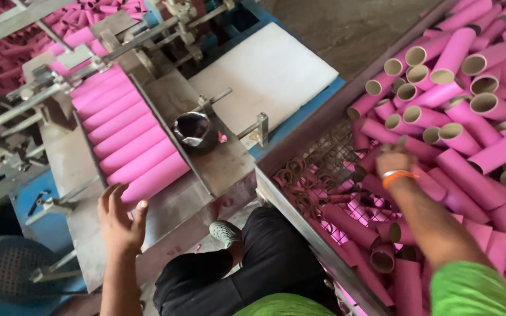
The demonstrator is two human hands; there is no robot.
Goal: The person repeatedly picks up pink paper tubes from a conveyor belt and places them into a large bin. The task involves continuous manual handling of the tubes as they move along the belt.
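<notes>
**Currently: feed ramp nearly full, bin well stocked**

Currently the left hand [121, 219] is released, fingers spread and empty, hovering at the lower end of the row of pink tubes [129, 136] that lies side by side on the sloped metal feed ramp [218, 164]. It is just beside the lowest tube but contact cannot be confirmed.

The right hand [395, 161], with an orange band at the wrist, reaches into the wire-mesh bin [314, 161] and rests among the loose pink tubes [469, 105] heaped there. Its fingers are hidden from the camera behind the back of the hand; whether they are closed on a tube cannot be told.

Status, as a judgement: the ramp row appears loaded along most of its length, from the machine's rods [147, 35] down to the left hand, so little room remains for loading. A large stock of tubes is unprocessed in the bin.

Adjacent items: a dark round cup [193, 130] sits on the metal plate beside the row; a white board [267, 73] lies beyond it.
</notes>
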